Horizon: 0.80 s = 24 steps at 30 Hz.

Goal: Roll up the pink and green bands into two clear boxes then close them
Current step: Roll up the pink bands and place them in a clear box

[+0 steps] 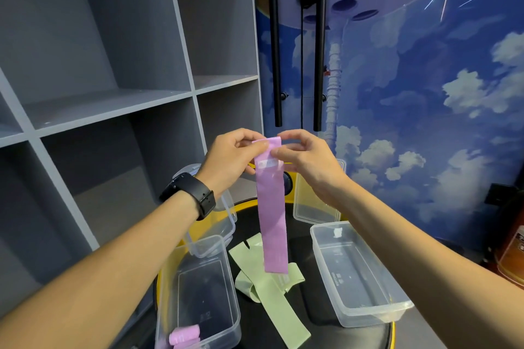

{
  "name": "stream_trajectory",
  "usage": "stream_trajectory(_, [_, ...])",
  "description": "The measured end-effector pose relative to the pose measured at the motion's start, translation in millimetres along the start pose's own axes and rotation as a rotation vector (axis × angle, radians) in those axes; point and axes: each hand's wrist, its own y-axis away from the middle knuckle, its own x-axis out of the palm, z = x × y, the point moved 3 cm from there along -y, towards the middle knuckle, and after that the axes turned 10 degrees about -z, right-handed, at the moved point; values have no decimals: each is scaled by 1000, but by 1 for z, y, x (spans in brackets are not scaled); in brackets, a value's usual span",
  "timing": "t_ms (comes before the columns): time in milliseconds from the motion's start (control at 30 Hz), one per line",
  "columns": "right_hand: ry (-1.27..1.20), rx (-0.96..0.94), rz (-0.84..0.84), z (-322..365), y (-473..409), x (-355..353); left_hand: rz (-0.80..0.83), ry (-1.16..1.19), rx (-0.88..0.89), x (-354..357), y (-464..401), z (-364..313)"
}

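Pink band (272, 207) soft, light, limp, hangs; left hand (235, 159) and right hand (309, 161) fingers pinch top edge; best rolled from there.

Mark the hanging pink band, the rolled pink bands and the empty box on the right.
hanging pink band (272, 215): head view, middle of the strip.
rolled pink bands (184, 334): head view, top roll, in the left box.
right box (326, 259): head view, left wall.

No legible text. White label on pink band (272, 207) blurred; embossed mark in right clear box (357, 272) floor unreadable.
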Motion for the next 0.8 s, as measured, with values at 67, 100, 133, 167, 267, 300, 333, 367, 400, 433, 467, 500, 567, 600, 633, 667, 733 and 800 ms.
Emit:
stream_trajectory(67, [102, -84, -95, -1, 3, 0, -47, 0, -20, 1, -1, 1])
stream_trajectory(100, [124, -120, -107, -1, 4, 2, -57, 0, -30, 2, -1, 0])
stream_trajectory(133, [137, -150, -91, 0, 5, 4, -55, 1, -37, 3, -1, 0])
stream_trajectory(167, [164, -181, -69, 0, 7, 6, -47, 5, -44, 4, 0, -2])
stream_trajectory(267, [277, -276, -79, 0, 8, 9, -18, 48, -79, 6, 1, -5])
stream_trajectory(300, [287, -294, -79, 1, 8, 9, -16, 63, -90, 7, 1, -5])
stream_trajectory(333, [277, -297, -66, 1, 8, 9, -16, 71, -95, 7, 1, -6])
stream_trajectory(367, [255, -286, -43, 2, 9, 9, -14, 69, -95, 6, 2, -7])
stream_trajectory(400, [231, -271, -23, 2, 9, 10, -10, 68, -96, 7, 2, -7])
stream_trajectory(433, [211, -256, -14, 2, 10, 9, -5, 74, -102, 7, 2, -8])
stream_trajectory(467, [193, -245, -20, 2, 9, 8, 1, 89, -112, 7, 2, -8])
stream_trajectory(500, [175, -237, -32, 2, 8, 7, 7, 104, -118, 7, 2, -8])
stream_trajectory(567, [140, -208, -49, 1, 6, 5, -7, 93, -106, 5, 2, -5])
stream_trajectory(600, [122, -184, -49, 0, 5, 4, -29, 59, -85, 3, 1, -2])
stream_trajectory(633, [105, -161, -44, -1, 4, 3, -49, 26, -66, 1, 0, 1])
stream_trajectory(667, [87, -142, -33, 0, 4, 3, -55, 11, -61, 0, -1, 3])
stream_trajectory(733, [51, -127, 3, 1, 2, 2, -19, 37, -93, -1, -2, 5])
stream_trajectory(800, [10, -130, 34, 4, 0, 1, 36, 75, -118, -1, -2, 3])
